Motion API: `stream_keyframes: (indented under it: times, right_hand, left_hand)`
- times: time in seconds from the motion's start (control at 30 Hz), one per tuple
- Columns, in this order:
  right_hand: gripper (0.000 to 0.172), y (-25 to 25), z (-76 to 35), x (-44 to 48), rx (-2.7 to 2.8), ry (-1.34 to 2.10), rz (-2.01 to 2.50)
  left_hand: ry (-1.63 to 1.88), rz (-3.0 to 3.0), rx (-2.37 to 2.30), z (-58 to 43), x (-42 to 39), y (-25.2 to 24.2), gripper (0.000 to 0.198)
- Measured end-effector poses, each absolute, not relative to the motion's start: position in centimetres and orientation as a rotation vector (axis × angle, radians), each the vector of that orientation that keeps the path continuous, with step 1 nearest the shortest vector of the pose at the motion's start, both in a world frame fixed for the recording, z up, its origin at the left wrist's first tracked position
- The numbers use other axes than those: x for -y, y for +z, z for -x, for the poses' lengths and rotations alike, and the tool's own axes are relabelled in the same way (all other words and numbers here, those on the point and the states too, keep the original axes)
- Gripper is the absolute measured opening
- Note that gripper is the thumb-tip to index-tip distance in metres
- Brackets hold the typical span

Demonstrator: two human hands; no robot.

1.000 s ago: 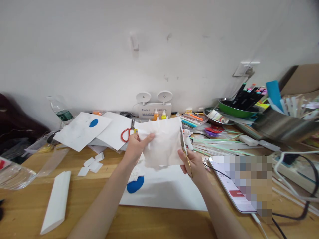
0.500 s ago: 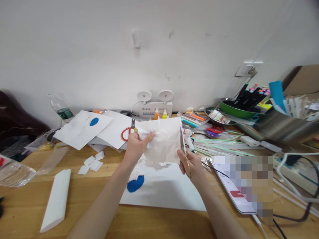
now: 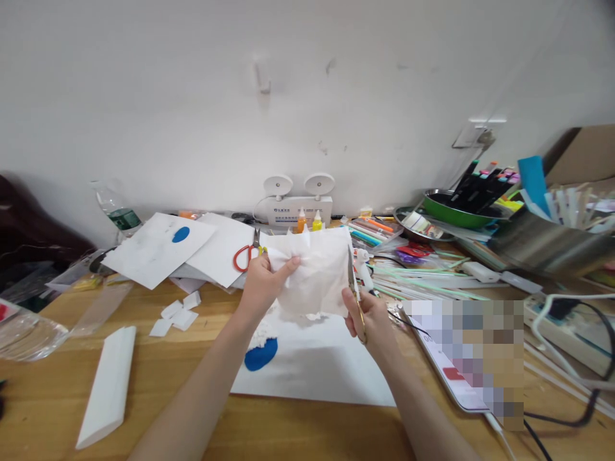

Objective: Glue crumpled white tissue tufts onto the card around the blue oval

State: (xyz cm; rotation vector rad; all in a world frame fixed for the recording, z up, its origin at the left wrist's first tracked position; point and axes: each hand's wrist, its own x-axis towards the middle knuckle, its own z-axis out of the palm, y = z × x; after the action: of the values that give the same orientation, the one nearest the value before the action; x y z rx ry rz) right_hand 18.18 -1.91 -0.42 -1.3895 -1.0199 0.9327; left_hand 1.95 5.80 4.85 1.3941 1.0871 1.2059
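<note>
My left hand (image 3: 269,278) pinches a thin white tissue (image 3: 314,272) near its left side, thumb on top, and the sheet hangs above the table. In my right hand (image 3: 368,314) is a pair of gold-handled scissors (image 3: 357,298), its blades pointing up along the tissue's right edge. Whether the blades are cutting there I cannot tell. Below lies a white paper sheet (image 3: 327,368) bearing a blue patch (image 3: 262,355) with small white shreds (image 3: 263,335) at its upper part. Red-handled scissors (image 3: 244,257) rest just beyond my left hand.
Left on the wooden table are a folded white paper (image 3: 108,384), several small white squares (image 3: 185,319) and a sheet with a blue oval (image 3: 158,253). A phone or tablet (image 3: 449,378), cables, a green pan of markers (image 3: 456,214) and straws (image 3: 423,282) crowd the right side.
Both hands stay nearly in place. The tissue has shifted slightly, its lower edge now looking a little different. Nothing has been let go.
</note>
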Motion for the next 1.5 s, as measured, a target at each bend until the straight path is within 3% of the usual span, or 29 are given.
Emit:
stream_keyframes:
  times: [0.8,1.5]
  right_hand:
    - [0.048,1.1,-19.3,2.4,1.293,0.842,1.280]
    - [0.049,-1.0,-19.1,1.6,1.045,1.014,1.284]
  left_hand:
    - [0.933,-1.265,-0.963,-2.2,-5.3,5.8,0.033]
    - [0.926,-1.666,-1.071,-2.5,-4.5,6.2,0.022]
